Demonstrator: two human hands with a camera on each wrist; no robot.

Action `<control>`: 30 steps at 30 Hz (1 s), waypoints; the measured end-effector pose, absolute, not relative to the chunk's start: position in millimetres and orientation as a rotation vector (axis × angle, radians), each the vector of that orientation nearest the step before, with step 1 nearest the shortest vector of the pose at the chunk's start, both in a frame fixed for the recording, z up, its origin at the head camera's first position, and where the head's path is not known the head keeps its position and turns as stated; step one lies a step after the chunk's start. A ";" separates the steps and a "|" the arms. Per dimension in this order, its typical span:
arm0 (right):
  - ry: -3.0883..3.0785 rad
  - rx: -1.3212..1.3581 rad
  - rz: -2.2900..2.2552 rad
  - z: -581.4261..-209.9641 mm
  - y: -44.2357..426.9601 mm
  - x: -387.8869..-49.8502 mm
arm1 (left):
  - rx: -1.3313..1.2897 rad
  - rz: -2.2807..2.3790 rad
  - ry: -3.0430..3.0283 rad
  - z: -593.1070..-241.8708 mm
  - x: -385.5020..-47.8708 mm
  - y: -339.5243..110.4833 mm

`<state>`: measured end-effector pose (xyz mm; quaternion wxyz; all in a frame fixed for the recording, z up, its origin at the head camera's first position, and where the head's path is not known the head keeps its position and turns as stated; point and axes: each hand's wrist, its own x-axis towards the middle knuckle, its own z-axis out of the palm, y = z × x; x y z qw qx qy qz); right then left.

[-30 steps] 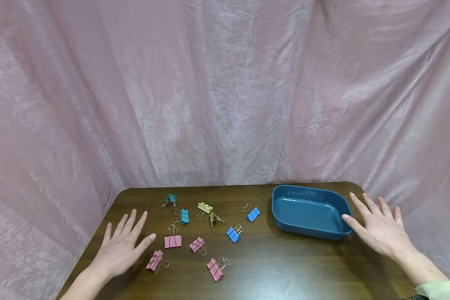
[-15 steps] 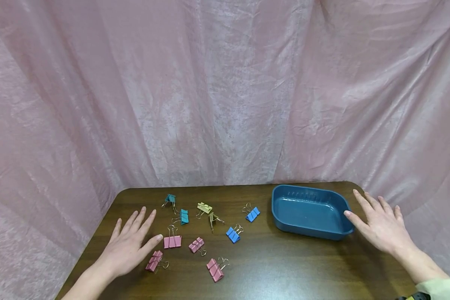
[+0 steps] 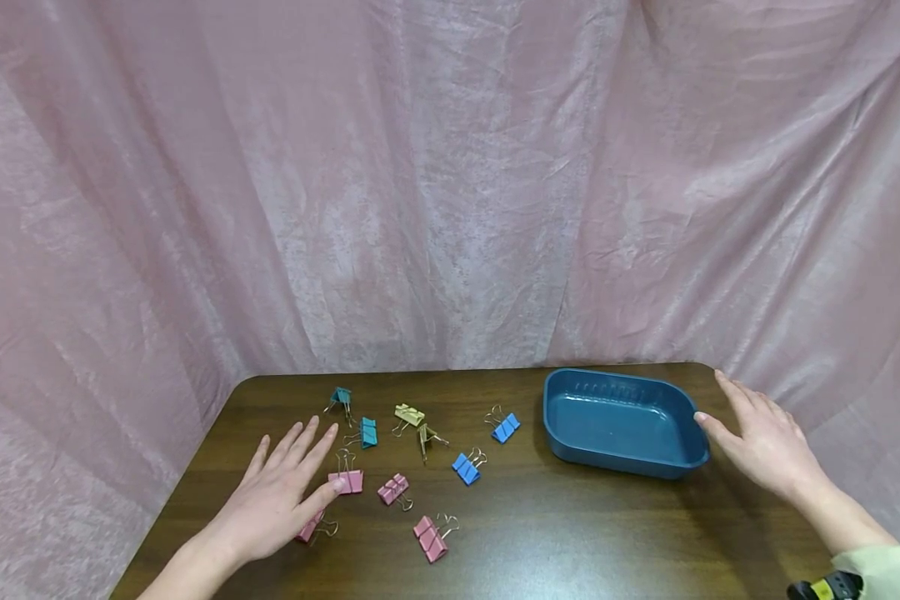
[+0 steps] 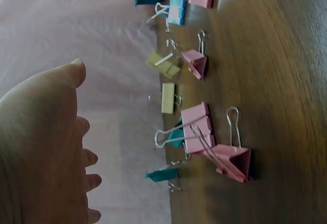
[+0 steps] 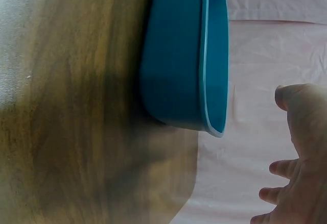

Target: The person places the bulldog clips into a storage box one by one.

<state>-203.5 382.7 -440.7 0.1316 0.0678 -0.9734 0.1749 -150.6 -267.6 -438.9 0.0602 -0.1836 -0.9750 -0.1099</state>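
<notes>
I have the left hand [image 3: 273, 504] spread wide above the pink clips [image 3: 355, 482], gripping nothing; the right hand [image 3: 768, 442], also holding nothing, hovers beside the blue tray [image 3: 615, 460]. All ten binder clips [image 3: 506, 428] lie on the table [image 3: 540, 533], none lifted: I judge handling hasn't begun.

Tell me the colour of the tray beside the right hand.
The tray is dark teal-blue, showing best in the head view.
</notes>
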 end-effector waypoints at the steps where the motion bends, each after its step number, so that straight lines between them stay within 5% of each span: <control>1: -2.825 0.199 0.519 -439.9 382.8 -204.0 | -0.561 -0.332 -2.950 -438.3 -149.8 -266.1; 30: -3.006 0.152 0.768 -434.2 391.4 -225.1 | -0.756 -0.508 -2.802 -443.1 -134.3 -227.2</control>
